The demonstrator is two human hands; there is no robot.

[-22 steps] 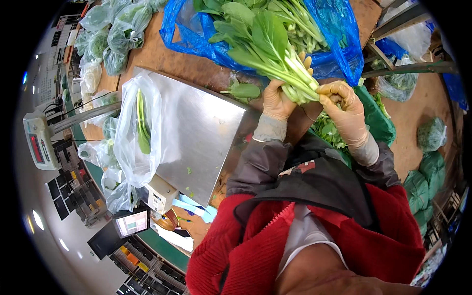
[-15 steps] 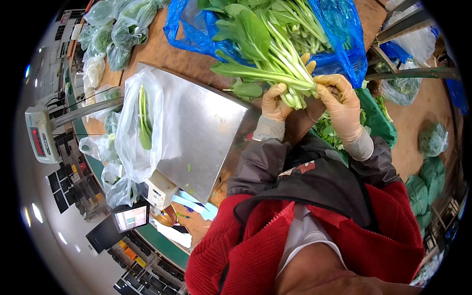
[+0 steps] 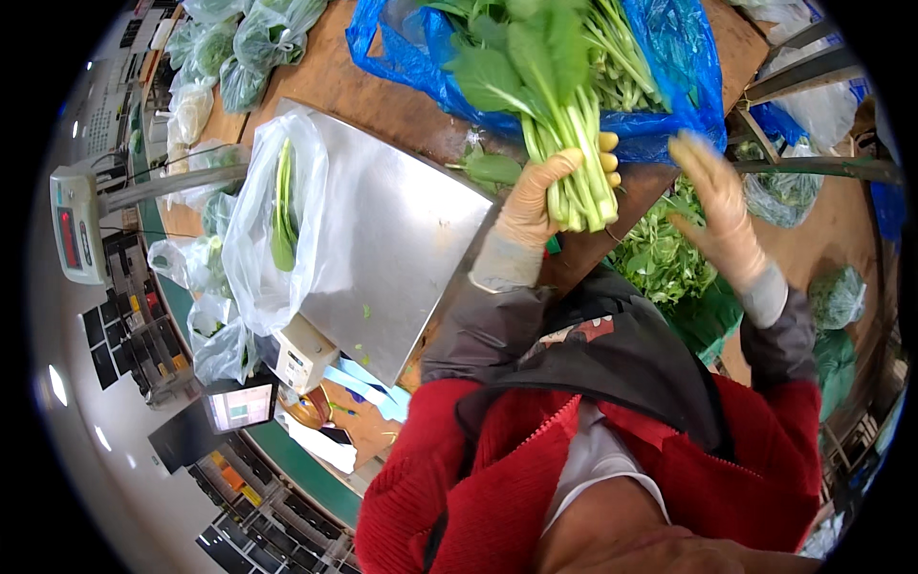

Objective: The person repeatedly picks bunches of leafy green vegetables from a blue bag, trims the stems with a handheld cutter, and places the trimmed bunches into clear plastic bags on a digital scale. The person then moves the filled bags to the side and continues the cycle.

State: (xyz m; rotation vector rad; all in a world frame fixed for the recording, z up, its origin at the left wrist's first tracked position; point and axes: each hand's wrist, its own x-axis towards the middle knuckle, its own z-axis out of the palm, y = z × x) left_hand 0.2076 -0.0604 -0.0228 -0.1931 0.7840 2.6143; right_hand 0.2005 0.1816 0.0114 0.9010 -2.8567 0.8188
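Surface: wooden table (image 3: 382, 91) with a steel scale tray (image 3: 402, 249).
Left hand (image 3: 535, 206): gloved fingers wrapped around a bunch of leafy greens (image 3: 559, 115), stems below the fingers.
Right hand (image 3: 717, 206): fingers spread, empty, beside the stems.
Behind fingers: blue plastic bag (image 3: 684, 77).

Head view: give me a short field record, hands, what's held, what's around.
left hand: gloved, closed around the stems of a bunch of leafy greens
right hand: gloved, open, blurred, holding nothing, just right of the bunch
behind bunch: blue plastic bag with more greens
scale: steel weighing plate, loose green scraps on it
on plate, left edge: clear plastic bag with a few greens inside
surface: wooden table
far left: more bagged greens
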